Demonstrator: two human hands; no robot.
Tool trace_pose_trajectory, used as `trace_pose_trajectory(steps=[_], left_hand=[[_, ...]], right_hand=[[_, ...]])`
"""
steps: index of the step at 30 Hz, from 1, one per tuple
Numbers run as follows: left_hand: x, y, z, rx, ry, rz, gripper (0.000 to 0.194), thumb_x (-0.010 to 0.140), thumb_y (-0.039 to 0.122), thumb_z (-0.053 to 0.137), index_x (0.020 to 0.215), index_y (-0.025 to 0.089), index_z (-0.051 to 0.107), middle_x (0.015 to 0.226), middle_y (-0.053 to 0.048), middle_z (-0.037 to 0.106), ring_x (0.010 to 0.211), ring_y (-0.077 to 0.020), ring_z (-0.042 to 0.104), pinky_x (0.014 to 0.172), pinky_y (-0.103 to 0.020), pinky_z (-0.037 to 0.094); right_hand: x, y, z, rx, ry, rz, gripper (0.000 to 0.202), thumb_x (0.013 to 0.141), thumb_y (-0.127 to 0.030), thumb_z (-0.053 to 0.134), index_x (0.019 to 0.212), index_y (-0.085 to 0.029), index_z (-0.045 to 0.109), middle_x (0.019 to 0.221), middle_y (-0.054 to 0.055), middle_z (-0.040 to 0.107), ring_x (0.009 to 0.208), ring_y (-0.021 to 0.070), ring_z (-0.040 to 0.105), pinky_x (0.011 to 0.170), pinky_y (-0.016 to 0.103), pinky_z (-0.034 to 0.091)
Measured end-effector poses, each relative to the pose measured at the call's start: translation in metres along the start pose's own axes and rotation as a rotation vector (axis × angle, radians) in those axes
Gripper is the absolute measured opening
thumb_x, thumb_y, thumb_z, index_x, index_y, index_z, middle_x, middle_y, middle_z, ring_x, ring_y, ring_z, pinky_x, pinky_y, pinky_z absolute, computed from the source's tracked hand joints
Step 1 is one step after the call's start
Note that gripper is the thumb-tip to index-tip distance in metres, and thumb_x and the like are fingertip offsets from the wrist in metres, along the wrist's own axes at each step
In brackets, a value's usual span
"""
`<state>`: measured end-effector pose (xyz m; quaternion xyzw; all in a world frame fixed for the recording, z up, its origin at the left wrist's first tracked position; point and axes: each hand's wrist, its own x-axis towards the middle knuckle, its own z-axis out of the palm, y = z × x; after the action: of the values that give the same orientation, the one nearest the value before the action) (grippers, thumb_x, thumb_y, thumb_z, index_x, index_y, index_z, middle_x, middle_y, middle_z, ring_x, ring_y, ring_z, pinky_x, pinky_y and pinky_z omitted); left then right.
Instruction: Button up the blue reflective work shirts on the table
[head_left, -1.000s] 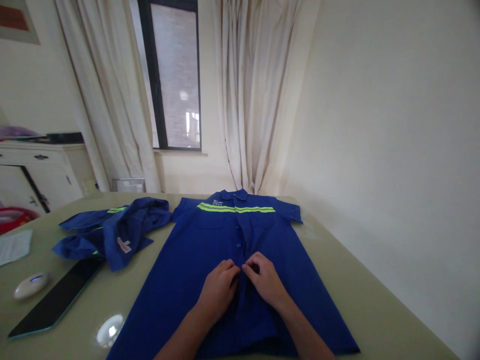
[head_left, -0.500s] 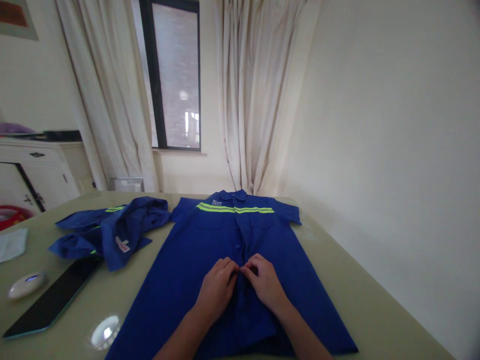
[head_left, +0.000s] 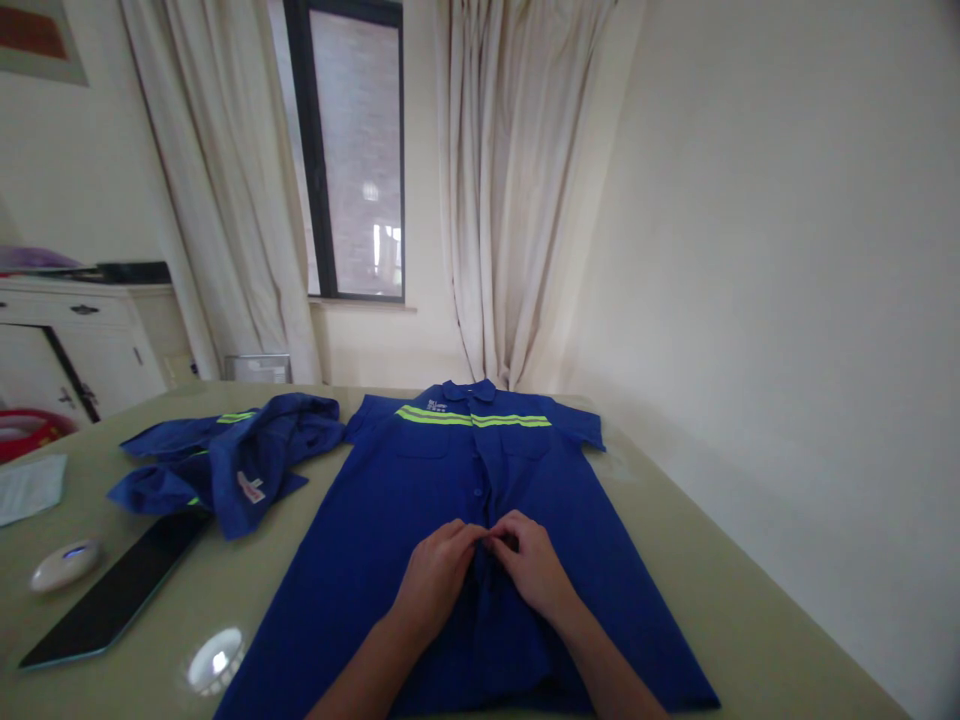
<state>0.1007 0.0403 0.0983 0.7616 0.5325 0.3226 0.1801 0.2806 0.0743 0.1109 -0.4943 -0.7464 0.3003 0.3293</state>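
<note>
A blue short-sleeved work shirt (head_left: 390,510) lies flat, front up, its collar pointing away from me. A yellow-green and grey reflective band crosses its chest, with small white lettering above it on the left. Both hands pinch the shirt's front placket at mid-length, fingertips nearly touching. My left hand (head_left: 441,568) grips the cloth from the left side, and my right hand (head_left: 531,562) from the right. A button (head_left: 478,491) shows on the placket just beyond my fingers. Whatever is between the fingertips is covered by them.
A crumpled blue garment (head_left: 247,460) lies left of the shirt, overlapping the end of a dark flat panel (head_left: 112,600). A white oval device (head_left: 66,566) and a pale paper or cloth (head_left: 31,488) are at the table's left. A wall (head_left: 787,350) borders the right side.
My left fingertips have shifted slightly right, closer to the right ones at the placket. The whole view has moved slightly; both hands still pinch the shirt.
</note>
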Motion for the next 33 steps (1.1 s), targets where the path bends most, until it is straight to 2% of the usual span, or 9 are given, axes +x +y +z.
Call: trace_pose_trajectory(steps=[5,9,14,17,20,24,27,30,33], left_hand=[[0.002,0.000,-0.002,-0.015,-0.024,-0.002,0.037,0.097,0.015,0.042,0.109,0.028,0.074,0.104,-0.002,0.073,0.097,-0.0184,0.068,0.089,-0.030,0.050],[0.002,0.000,-0.004,0.054,-0.052,-0.037,0.033,0.093,0.011,0.044,0.102,0.025,0.073,0.102,-0.003,0.071,0.097,-0.0193,0.066,0.089,-0.031,0.049],[0.000,0.000,-0.004,0.147,-0.014,-0.046,0.026,0.088,0.009,0.047,0.094,0.023,0.069,0.101,-0.005,0.068,0.099,-0.0217,0.061,0.088,-0.033,0.046],[0.001,-0.001,-0.006,0.092,-0.013,-0.091,0.024,0.085,0.010,0.051,0.092,0.023,0.070,0.095,-0.004,0.069,0.096,-0.0219,0.061,0.086,-0.034,0.046],[0.004,-0.002,-0.010,-0.067,-0.046,-0.150,0.018,0.081,0.016,0.058,0.090,0.021,0.073,0.089,-0.002,0.070,0.087,-0.0197,0.063,0.079,-0.031,0.046],[0.005,-0.006,-0.014,-0.167,-0.081,-0.160,0.019,0.086,0.028,0.058,0.081,0.020,0.075,0.081,-0.001,0.069,0.076,-0.0171,0.062,0.071,-0.029,0.044],[0.005,-0.012,-0.011,-0.139,-0.054,-0.162,0.013,0.085,0.025,0.061,0.083,0.020,0.073,0.085,-0.001,0.068,0.081,-0.0175,0.062,0.075,-0.029,0.044],[0.004,-0.015,-0.009,-0.114,-0.088,-0.159,0.010,0.083,0.020,0.062,0.089,0.020,0.070,0.090,-0.001,0.068,0.086,-0.0180,0.060,0.078,-0.029,0.044],[0.001,-0.009,-0.010,-0.013,-0.092,-0.078,0.010,0.086,0.016,0.060,0.090,0.021,0.067,0.094,-0.002,0.066,0.090,-0.0191,0.058,0.081,-0.031,0.042]], right_hand=[[-0.002,0.002,0.003,-0.048,-0.002,-0.026,0.009,0.087,-0.020,0.066,0.083,-0.019,0.073,0.088,0.003,0.068,0.079,0.0167,0.064,0.073,0.026,0.047],[-0.002,0.004,0.005,0.011,-0.030,-0.030,0.010,0.082,-0.013,0.067,0.083,-0.019,0.074,0.088,0.001,0.067,0.077,0.0151,0.063,0.072,0.024,0.046],[-0.002,0.002,0.005,-0.003,-0.034,-0.039,0.012,0.081,-0.011,0.069,0.081,-0.021,0.076,0.088,0.001,0.068,0.079,0.0155,0.063,0.073,0.025,0.046],[-0.002,0.000,0.005,-0.022,-0.040,-0.037,0.013,0.081,-0.012,0.069,0.084,-0.022,0.076,0.090,0.001,0.068,0.079,0.0155,0.063,0.074,0.025,0.046],[-0.002,0.002,0.006,-0.038,-0.047,-0.021,0.015,0.081,-0.012,0.070,0.088,-0.023,0.077,0.092,0.001,0.067,0.080,0.0153,0.063,0.074,0.025,0.045],[-0.003,0.002,0.009,-0.075,-0.077,0.002,0.014,0.080,-0.012,0.069,0.085,-0.024,0.075,0.093,0.000,0.066,0.078,0.0138,0.062,0.071,0.023,0.044],[-0.004,-0.001,0.009,-0.097,-0.086,0.009,0.014,0.080,-0.012,0.070,0.085,-0.024,0.074,0.093,-0.001,0.065,0.077,0.0130,0.062,0.072,0.023,0.044],[-0.005,-0.003,0.008,-0.093,-0.091,0.011,0.015,0.080,-0.011,0.070,0.085,-0.024,0.074,0.092,-0.001,0.065,0.077,0.0128,0.061,0.071,0.022,0.043],[-0.006,-0.003,0.007,-0.077,-0.088,-0.013,0.017,0.079,-0.010,0.070,0.087,-0.024,0.074,0.094,-0.001,0.065,0.078,0.0130,0.061,0.070,0.022,0.043]])
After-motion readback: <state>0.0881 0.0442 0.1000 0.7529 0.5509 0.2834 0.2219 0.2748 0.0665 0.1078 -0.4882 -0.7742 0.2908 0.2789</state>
